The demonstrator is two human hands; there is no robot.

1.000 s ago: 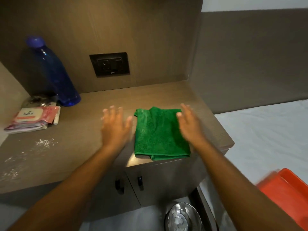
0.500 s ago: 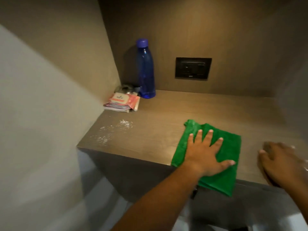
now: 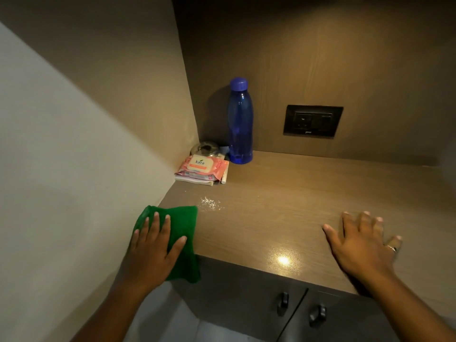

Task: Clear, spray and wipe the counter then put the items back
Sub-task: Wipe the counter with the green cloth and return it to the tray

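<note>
A folded green cloth [image 3: 182, 233] lies flat at the front left corner of the wood-grain counter [image 3: 283, 213], its near end drooping over the edge, beside a scatter of white crumbs [image 3: 210, 203]. In the back left corner stand an upright blue bottle [image 3: 240, 122] with its cap on and a pink wet-wipes pack [image 3: 202, 167] atop flat packets.

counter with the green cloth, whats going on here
A person is wiping the counter. The left hand presses flat on a green cloth at the counter's front left corner, part of the cloth hanging over the edge. The right hand rests open on the bare counter top. A patch of white crumbs lies just past the cloth, not yet wiped. A blue bottle and a pack of wipes stand in the back corner, so the counter is not cleared.
</note>
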